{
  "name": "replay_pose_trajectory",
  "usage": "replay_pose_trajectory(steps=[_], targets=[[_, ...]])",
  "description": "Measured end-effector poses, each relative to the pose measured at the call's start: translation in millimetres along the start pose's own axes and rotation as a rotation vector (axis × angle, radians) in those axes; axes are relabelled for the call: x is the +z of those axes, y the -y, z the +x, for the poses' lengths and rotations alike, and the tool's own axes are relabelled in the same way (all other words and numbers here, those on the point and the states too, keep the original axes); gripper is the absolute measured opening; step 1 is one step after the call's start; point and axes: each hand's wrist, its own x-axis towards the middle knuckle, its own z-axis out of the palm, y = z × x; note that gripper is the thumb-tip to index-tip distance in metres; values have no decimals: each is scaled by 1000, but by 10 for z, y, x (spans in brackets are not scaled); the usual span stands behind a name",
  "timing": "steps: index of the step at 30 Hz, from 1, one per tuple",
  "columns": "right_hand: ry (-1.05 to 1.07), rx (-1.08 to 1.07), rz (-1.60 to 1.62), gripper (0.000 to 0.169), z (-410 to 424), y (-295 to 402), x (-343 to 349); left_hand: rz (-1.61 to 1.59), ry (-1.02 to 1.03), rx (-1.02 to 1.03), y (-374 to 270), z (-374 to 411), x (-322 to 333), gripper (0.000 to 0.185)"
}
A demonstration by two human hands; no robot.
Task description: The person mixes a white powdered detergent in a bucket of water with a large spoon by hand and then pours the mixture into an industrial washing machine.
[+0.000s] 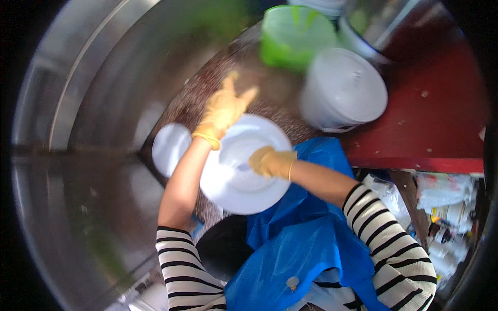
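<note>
A white round dish-like vessel with a wide rim (227, 198) sits in front of my body, close to the blue apron (295, 248). Beyond its far rim reaches my left hand (227, 107), in a yellow rubber glove, with fingers spread and nothing visible in them. My right hand (272, 161), gloved the same way, is over the vessel's inside with its fingers curled and blurred. Whether it touches the bottom or holds something small cannot be made out. Left of my left wrist lies a smaller white round disc or lid (170, 149).
A lidded white plastic bucket (346, 93) stands to the right on the dark speckled floor (183, 97). Behind it are a bright green tub (297, 39) and a shiny metal vessel (373, 23). A red board (424, 116) extends right, above bottles and plastic bags (447, 229). Metal panels (97, 186) line the left.
</note>
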Motion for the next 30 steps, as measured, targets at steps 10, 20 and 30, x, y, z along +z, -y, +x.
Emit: replay_pose_trajectory(steps=[10,20,30], targets=[[-308,326,-14,26,989,-385,374,-266,-195,-312,1529,-1332,216,62],[-315,375,-160,19,1539,-116,386,-469,-593,-58,1630,-1432,642,35],[-149,55,-156,21,1417,397,852,-457,-489,-128,1640,-1441,551,36]])
